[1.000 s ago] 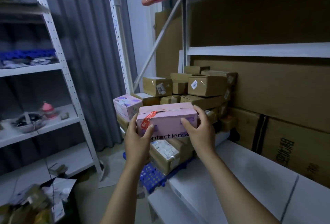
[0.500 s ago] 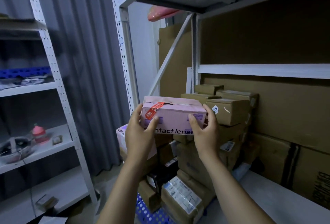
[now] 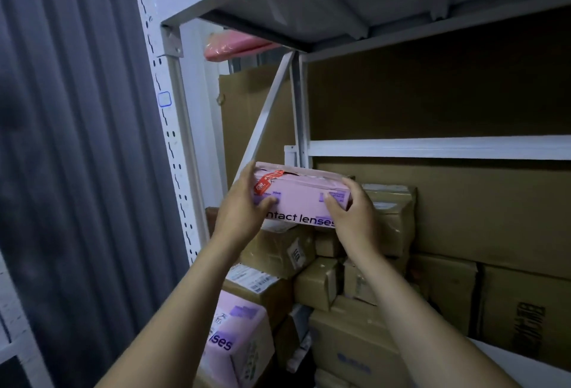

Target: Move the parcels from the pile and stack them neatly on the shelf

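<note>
The left hand (image 3: 244, 213) and right hand (image 3: 355, 217) clamp opposite ends of the pink contact-lens box (image 3: 304, 199), its long axis running left-right, held over the stacked cardboard parcels (image 3: 275, 253), just below the white shelf beam (image 3: 432, 147) beyond.

White shelf (image 3: 525, 372), cardboard parcels (image 3: 318, 282) seemingly piled

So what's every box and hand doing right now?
Pink box: held level, red tape on top.
Left hand: grips the box's left end.
Right hand: grips its right end.
Brown boxes: closed, piled up.
Lower pink box: closed, at the bottom left.
</note>
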